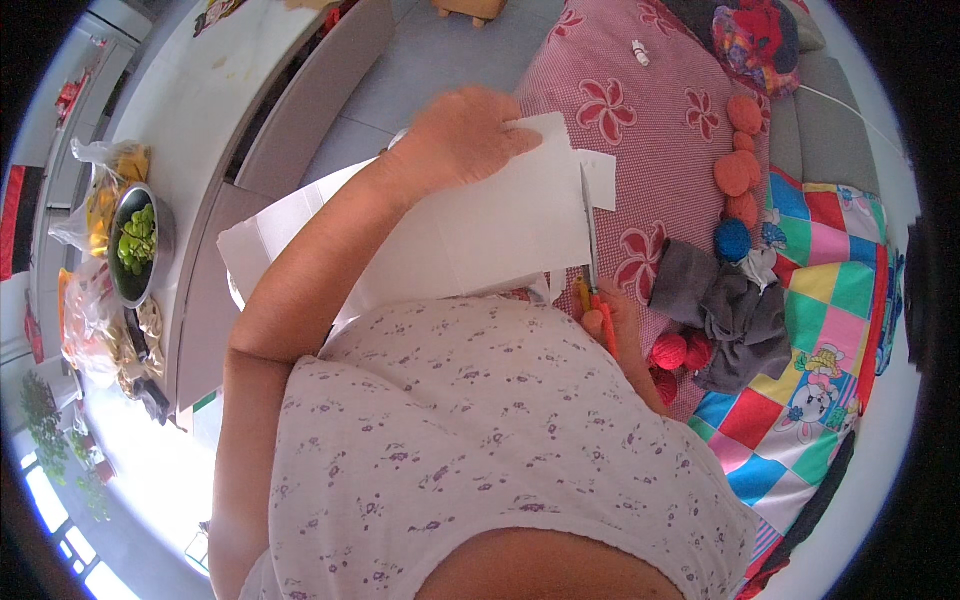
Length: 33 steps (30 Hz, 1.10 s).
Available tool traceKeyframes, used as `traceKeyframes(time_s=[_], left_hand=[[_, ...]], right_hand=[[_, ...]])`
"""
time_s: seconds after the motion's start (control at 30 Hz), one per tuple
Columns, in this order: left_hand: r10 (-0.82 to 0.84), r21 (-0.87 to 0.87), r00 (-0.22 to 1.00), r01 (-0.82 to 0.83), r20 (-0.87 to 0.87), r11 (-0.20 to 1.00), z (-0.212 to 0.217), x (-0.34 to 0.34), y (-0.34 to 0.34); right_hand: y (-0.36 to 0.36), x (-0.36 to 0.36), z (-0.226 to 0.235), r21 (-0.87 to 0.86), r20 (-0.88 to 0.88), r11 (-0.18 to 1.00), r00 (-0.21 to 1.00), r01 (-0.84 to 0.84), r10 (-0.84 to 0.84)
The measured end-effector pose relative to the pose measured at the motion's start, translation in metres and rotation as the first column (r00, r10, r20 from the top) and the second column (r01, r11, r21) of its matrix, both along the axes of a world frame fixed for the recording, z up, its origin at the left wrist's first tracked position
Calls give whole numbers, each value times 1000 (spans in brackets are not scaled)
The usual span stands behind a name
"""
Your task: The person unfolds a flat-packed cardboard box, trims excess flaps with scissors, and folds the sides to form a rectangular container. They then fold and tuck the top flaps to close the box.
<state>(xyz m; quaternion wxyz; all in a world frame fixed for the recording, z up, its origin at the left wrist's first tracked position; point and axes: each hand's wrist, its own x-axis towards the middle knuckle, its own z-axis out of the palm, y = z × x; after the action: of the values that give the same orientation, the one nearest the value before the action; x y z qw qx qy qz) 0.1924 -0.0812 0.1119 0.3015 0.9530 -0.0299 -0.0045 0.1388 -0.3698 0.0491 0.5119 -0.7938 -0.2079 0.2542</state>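
So our left hand (468, 140) has its fingers curled tight on the top edge of a big white sheet (450, 235), which sits in front of our belly. Our right hand (625, 330) is wrapped round orange-handled scissors (607, 325), blades up along the sheet's right edge, by a small white piece (599, 180). As for labels: any print on the plastic bags (88, 310) off left is too small for us to read. The patchwork cloth (770, 400) has a cartoon rabbit, lol.
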Motion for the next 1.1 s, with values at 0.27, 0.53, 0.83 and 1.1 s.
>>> traceKeyframes(time_s=[0.27, 0.53, 0.83, 1.1], left_hand=[[10, -92, 993, 0, 116, 996, -13, 0, -4], [13, -70, 996, -7, 87, 998, -12, 0, -6], [-39, -62, 991, 48, 127, 997, -10, -1, -1], [53, -68, 998, -54, -26, 996, 0, -5, -1]], right_hand=[[-10, -8, -40, 124, -44, 991, 998, 49, -44], [-12, -10, -38, 124, -129, 983, 984, 136, -120], [-9, -6, -32, 149, -202, 982, 975, 120, -89], [14, -9, 15, 378, -583, 889, 812, 257, 13]])
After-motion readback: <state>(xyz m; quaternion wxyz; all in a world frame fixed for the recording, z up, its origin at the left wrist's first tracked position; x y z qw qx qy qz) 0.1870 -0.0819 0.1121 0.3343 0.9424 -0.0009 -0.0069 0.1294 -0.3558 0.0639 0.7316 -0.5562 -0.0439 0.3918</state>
